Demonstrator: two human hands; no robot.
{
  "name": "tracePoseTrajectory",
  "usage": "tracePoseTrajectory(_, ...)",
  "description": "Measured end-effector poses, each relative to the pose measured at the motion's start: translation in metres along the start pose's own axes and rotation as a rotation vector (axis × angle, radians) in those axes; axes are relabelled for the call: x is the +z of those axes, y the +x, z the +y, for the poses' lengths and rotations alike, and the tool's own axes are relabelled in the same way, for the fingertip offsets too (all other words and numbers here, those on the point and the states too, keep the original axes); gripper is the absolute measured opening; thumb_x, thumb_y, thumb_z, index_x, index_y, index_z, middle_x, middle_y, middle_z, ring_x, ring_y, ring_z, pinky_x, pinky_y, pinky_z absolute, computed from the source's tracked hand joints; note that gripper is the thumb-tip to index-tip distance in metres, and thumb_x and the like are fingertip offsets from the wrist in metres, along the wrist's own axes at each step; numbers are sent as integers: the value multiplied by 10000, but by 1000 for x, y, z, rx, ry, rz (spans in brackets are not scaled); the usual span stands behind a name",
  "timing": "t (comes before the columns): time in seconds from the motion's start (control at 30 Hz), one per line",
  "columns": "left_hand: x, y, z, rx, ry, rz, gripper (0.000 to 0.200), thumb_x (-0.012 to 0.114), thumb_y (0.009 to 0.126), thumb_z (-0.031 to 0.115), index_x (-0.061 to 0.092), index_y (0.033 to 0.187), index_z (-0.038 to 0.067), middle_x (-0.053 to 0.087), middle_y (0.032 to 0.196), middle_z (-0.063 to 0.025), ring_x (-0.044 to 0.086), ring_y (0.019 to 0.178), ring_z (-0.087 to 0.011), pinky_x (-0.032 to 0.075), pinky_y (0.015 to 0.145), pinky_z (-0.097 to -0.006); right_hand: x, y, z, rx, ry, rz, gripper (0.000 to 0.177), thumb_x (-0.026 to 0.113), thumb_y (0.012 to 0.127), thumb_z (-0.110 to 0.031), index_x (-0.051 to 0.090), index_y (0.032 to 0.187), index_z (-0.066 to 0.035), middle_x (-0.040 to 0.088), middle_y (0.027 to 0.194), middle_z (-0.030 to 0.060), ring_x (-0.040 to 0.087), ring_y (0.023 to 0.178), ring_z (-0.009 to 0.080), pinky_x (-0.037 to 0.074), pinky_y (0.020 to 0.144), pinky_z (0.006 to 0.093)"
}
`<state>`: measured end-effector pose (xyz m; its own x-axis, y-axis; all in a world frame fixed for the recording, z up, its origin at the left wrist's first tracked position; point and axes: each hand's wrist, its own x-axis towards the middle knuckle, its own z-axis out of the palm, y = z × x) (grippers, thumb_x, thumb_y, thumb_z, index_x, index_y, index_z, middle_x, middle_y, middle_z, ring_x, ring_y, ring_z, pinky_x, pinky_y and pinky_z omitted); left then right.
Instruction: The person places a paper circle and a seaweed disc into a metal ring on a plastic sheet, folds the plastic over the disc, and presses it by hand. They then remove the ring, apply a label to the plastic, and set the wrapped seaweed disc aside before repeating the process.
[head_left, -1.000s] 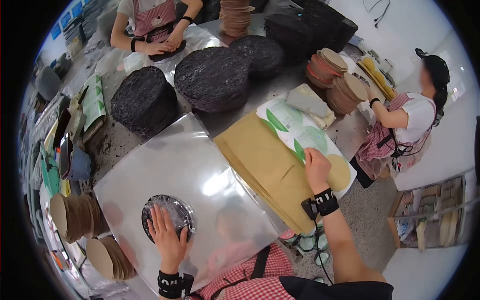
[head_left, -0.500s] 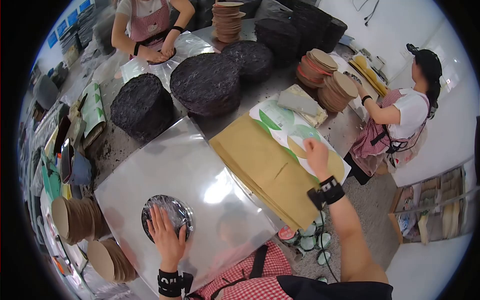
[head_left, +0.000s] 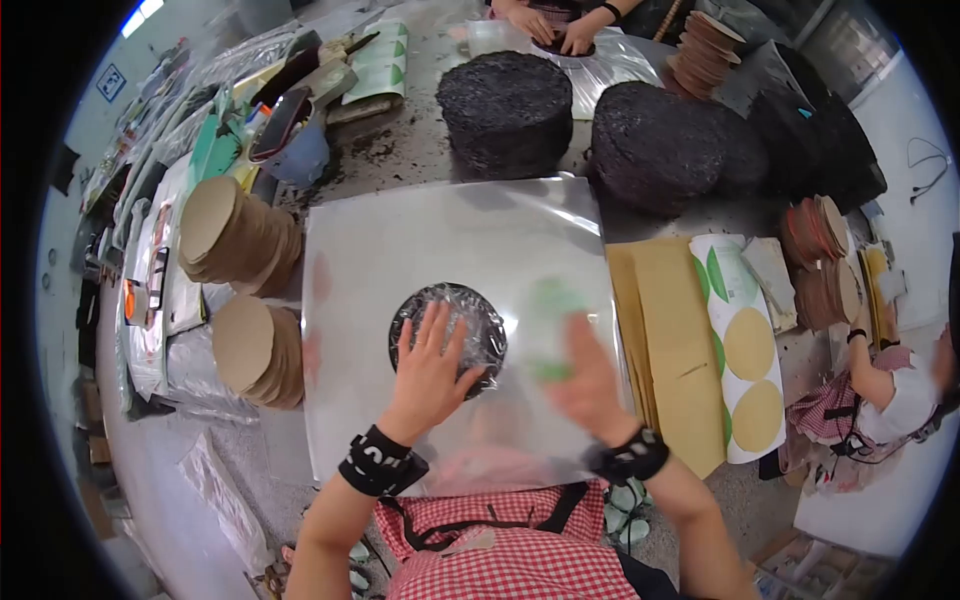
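My left hand (head_left: pixel 425 375) lies flat, fingers spread, on a round black disc wrapped in clear plastic (head_left: pixel 487 325). The disc rests on a shiny clear plastic sheet (head_left: pixel 375 240) spread in front of me. Smeared by motion, my right hand (head_left: pixel 592 385) is above the sheet, just right of the disc. At its fingers is a blurred green-and-white label (head_left: pixel 553 325). On the right lies a label backing sheet (head_left: pixel 735 290), white and green, with tan circles bared on it. Brown paper (head_left: pixel 665 350) lies beside that sheet.
Stacks of round cardboard discs (head_left: pixel 235 235) stand at the left. Large black blocks (head_left: pixel 505 110) sit behind the sheet. A blue bucket (head_left: pixel 300 150) holds tools. One co-worker's hands (head_left: pixel 560 30) work on a black disc across the table; another person (head_left: pixel 885 395) is at the right.
My right hand has moved left from the label backing to above the plastic sheet, carrying a label. My left hand stays on the disc. The view has turned left.
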<state>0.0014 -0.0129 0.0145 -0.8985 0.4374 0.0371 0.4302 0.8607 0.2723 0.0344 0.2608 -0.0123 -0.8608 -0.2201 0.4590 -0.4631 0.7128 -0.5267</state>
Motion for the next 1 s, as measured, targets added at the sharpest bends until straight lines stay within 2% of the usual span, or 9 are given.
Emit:
tracePoseTrajectory(0.07, 8, -3, -7, 79, -53, 130, 624, 673, 882, 354, 557, 1437, 95, 435, 1565, -179, 313, 1507, -357, 207, 1217, -542, 38, 31, -36, -238, 60, -253, 842, 678, 883, -466, 429, 1480, 74, 455, 1510, 283, 391, 1461, 401, 331, 1199, 462)
tracePoseTrajectory(0.23, 17, -9, -9, -65, -796, 223, 557, 716, 878, 338, 604, 1373, 107, 632, 1375, -89, 554, 1316, -293, 374, 1127, -455, 36, 68, -74, -213, -39, -433, 845, 640, 909, -502, 425, 1467, 94, 465, 1497, 285, 429, 1427, 401, 303, 1210, 459)
tracePoseTrajectory(0.37, 23, -12, -9, -68, -705, 171, 547, 752, 854, 300, 617, 1348, 106, 625, 1371, -98, 545, 1309, -308, 396, 1105, -453, 38, 93, -77, -178, -106, -478, 844, 488, 990, -580, 368, 1522, 63, 471, 1506, 262, 442, 1427, 362, 270, 1212, 495)
tracePoseTrajectory(0.47, 20, -10, -21, 54, -489, 84, 521, 748, 848, 271, 622, 1324, 98, 614, 1368, -104, 529, 1317, -317, 394, 1103, -456, 80, 106, -54, 175, 787, -428, 766, 472, 1020, -532, 351, 1551, 7, 429, 1536, 275, 382, 1462, 401, 196, 1227, 570)
tracePoseTrajectory(0.53, -12, -12, -33, 179, -425, 80, 487, 739, 853, 239, 626, 1303, 88, 620, 1341, -114, 534, 1307, -318, 395, 1097, -468, 87, 107, -55, 51, 664, -448, 747, 458, 1031, -523, 309, 1586, -47, 330, 1613, 236, 290, 1511, 399, 152, 1228, 605)
tracePoseTrajectory(0.57, -14, -20, -32, -72, -889, 269, 413, 678, 895, 140, 618, 1292, 42, 648, 1256, -149, 603, 1204, -324, 457, 1019, -465, 90, 104, -57, -66, 495, -446, 743, 460, 1030, -524, 307, 1589, -59, 305, 1628, 225, 270, 1520, 398, 145, 1232, 602)
tracePoseTrajectory(0.67, -16, -55, -58, -505, -787, 423, 417, 627, 924, 60, 593, 1335, 1, 704, 1042, -155, 704, 939, -300, 545, 812, -409, 91, 97, -77, -260, 14, -556, 718, 539, 990, -501, 353, 1583, -143, 251, 1661, 190, 216, 1543, 379, 136, 1225, 627)
tracePoseTrajectory(0.77, -15, -50, -52, -654, -857, 59, 418, 597, 947, 49, 583, 1361, -7, 690, 794, -137, 691, 654, -275, 532, 592, -352, 100, 97, -84, -270, -125, -596, 746, 637, 930, -460, 383, 1570, -173, 270, 1654, 177, 213, 1540, 376, 129, 1214, 652)
tracePoseTrajectory(1.0, -37, -41, 7, -243, -200, 310, 487, 628, 931, 71, 567, 1412, 34, 574, 576, -104, 596, 481, -275, 470, 494, -390, 101, 89, -68, -248, 48, -577, 637, 642, 943, -334, 446, 1512, -124, 315, 1606, 221, 252, 1510, 430, 180, 1215, 618)
